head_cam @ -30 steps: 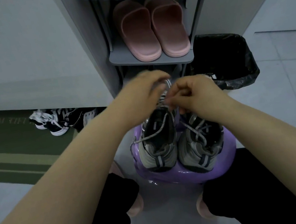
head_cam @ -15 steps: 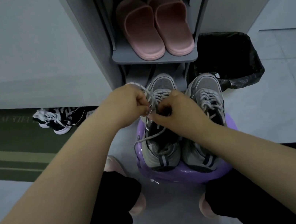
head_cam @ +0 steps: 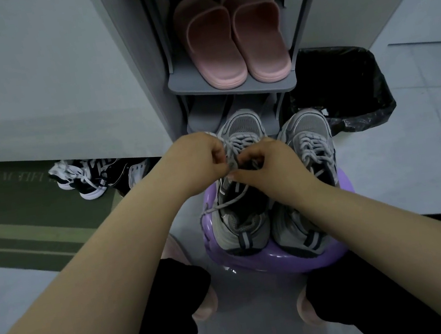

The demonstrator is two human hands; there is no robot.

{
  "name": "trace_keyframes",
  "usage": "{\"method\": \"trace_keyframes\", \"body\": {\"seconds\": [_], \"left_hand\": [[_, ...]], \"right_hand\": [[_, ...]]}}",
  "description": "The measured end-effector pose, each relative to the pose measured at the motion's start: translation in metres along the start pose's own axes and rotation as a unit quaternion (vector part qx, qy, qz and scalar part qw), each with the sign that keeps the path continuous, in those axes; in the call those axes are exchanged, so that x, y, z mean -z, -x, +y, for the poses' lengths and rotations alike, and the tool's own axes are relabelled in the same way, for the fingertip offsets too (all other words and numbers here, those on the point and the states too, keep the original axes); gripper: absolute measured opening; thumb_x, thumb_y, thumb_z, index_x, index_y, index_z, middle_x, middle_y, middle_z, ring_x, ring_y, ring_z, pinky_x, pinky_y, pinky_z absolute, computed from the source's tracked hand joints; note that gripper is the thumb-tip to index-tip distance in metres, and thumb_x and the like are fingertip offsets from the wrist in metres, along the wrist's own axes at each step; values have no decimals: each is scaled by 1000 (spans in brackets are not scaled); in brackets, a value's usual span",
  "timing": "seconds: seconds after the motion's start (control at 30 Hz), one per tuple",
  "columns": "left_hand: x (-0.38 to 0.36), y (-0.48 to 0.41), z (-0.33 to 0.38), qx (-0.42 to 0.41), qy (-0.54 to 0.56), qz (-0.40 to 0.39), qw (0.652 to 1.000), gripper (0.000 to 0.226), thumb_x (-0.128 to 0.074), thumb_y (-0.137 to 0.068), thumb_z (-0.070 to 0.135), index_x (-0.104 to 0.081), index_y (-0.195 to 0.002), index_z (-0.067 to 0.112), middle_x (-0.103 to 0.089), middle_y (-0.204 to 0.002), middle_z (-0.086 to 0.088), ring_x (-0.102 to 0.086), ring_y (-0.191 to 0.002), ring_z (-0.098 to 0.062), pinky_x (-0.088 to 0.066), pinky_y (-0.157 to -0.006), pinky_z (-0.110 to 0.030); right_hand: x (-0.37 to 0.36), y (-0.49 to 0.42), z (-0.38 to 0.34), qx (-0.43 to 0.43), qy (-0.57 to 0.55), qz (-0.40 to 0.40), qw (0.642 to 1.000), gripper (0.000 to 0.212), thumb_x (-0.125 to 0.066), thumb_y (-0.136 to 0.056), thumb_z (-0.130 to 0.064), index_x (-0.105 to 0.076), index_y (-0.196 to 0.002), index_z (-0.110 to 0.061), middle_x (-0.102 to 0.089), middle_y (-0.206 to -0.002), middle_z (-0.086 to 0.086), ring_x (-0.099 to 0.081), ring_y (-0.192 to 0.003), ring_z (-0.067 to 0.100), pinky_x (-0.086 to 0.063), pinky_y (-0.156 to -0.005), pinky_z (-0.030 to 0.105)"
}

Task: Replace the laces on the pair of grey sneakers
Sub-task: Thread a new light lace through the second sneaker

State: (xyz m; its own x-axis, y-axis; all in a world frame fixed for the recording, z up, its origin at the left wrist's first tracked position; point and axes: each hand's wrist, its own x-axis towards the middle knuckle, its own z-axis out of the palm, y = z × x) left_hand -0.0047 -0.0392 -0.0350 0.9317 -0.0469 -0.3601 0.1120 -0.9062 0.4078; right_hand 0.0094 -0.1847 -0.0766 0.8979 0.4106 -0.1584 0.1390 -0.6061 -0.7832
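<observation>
Grey sneakers (head_cam: 307,131) sit side by side on purple stool (head_cam: 286,267); left hand (head_cam: 201,161) and right hand (head_cam: 268,167) both pinch one shoe's lace (head_cam: 230,161), which looks limp, light, prone to slip, so probably best gripped near eyelets

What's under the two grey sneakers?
A round purple stool carries both grey sneakers, which stand side by side. Only its glossy rim shows. The soles cover the seat and its legs are out of sight, so I cannot tell how it stands.
</observation>
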Motion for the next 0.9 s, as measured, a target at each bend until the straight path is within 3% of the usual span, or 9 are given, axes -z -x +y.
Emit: {"method": "trace_keyframes", "body": {"seconds": [0.17,0.3,0.37,0.43,0.53,0.63,0.7,0.8,0.9], "left_hand": [[-4,-2,3,-17,-23,18,999,13,-57,-86,19,-65,-93,11,-63,-101,-6,-59,-96,-21,-33,-67,-21],[-4,-4,3,-16,-45,-2,999,14,-55,-89,21,-65,-94,12,-64,-102,-6,-58,-98,-23,-39,-76,-26],[-1,-6,0,9,-57,-15,998,16,-57,-88,33,-66,-96,21,-62,-104,-3,-56,-105,-25,-39,-86,-30],[1,-8,-3,41,-95,7,995,38,-66,-78,47,-60,-111,29,-54,-119,-3,-45,-118,-28,-35,-97,-37],[2,-6,-1,68,-45,61,995,75,-79,-63,46,-43,-127,31,-38,-129,-7,-34,-122,-30,-31,-101,-38],[1,-5,1,63,-14,36,997,83,-78,-67,40,-31,-136,41,-28,-136,-6,-28,-126,-29,-29,-103,-37],[-1,-7,2,59,31,-4,998,78,-74,-72,32,-32,-137,43,-24,-139,-6,-27,-128,-29,-30,-104,-36],[-6,-11,3,75,123,-36,989,61,-66,-78,19,-44,-131,38,-22,-139,-7,-46,-111,-26,-41,-91,-28],[-9,-16,-2,105,176,-36,978,53,-61,-79,11,-51,-125,35,-29,-137,-8,-56,-93,-25,-46,-70,-23]], "right_hand": [[4,-2,3,0,-3,-53,999,18,-59,-86,-15,-68,-101,-12,-40,-85,-4,-46,-78,8,-35,-64,9],[6,-2,5,-8,-23,-35,999,16,-59,-89,-15,-70,-99,-10,-45,-81,-2,-50,-80,12,-36,-66,6],[4,-4,4,-20,-60,-13,998,11,-64,-85,-15,-73,-90,-10,-49,-75,-2,-53,-76,18,-41,-66,15],[2,-6,5,-28,-77,0,997,7,-67,-83,-16,-73,-85,-13,-55,-85,5,-56,-81,21,-42,-71,20],[1,-5,7,-21,-62,9,998,6,-65,-84,-16,-70,-82,-15,-51,-96,8,-53,-82,14,-37,-70,6],[2,-2,8,2,-40,24,999,9,-63,-85,-12,-64,-77,-16,-41,-85,-4,-45,-69,2,-34,-67,0],[3,1,7,54,-2,34,998,6,-62,-84,-10,-65,-79,-11,-38,-82,-10,-43,-66,2,-37,-66,7],[9,3,7,145,131,32,980,7,-61,-84,-12,-63,-85,-5,-47,-92,3,-50,-68,18,-42,-61,29],[15,4,7,175,167,35,970,6,-60,-84,-10,-61,-84,-4,-50,-96,10,-53,-67,27,-43,-57,35]]}}
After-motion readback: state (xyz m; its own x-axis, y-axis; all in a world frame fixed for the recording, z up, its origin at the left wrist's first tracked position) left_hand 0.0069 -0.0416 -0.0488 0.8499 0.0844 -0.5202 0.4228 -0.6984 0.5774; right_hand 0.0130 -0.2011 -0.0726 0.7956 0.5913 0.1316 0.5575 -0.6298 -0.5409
